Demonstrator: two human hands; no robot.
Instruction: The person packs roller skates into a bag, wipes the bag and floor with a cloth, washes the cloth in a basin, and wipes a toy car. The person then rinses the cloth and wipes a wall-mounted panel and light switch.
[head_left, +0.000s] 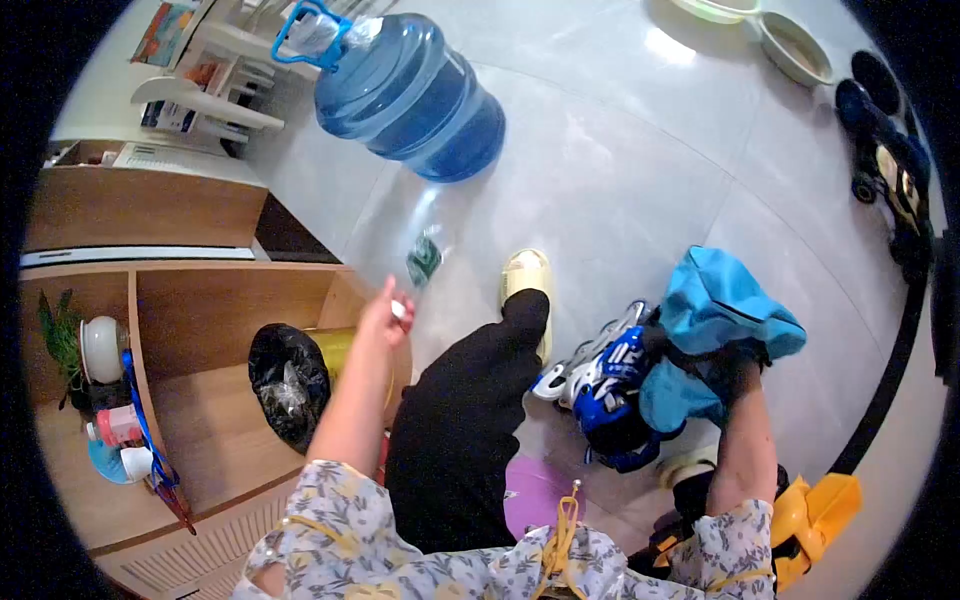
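My left hand (pixel 382 318) is closed at the white cap end of a clear plastic bottle with a green label (pixel 423 256). The bottle points away from me over the floor. On the other side, my right hand (pixel 738 372) is at a turquoise cloth bag (pixel 722 300) and appears to grip it by a dark band around its middle; the fingers are mostly hidden. Just left of the bag, a blue and white inline skate (pixel 610 385) lies on the floor.
A large blue water jug (pixel 415 100) lies on the grey tiles ahead. Left is a wooden cabinet (pixel 230 300) with a bin lined in black plastic (pixel 288 385). A toy car (pixel 885 165) and bowls (pixel 796 48) are at the far right. My slippered foot (pixel 527 278) is between my hands.
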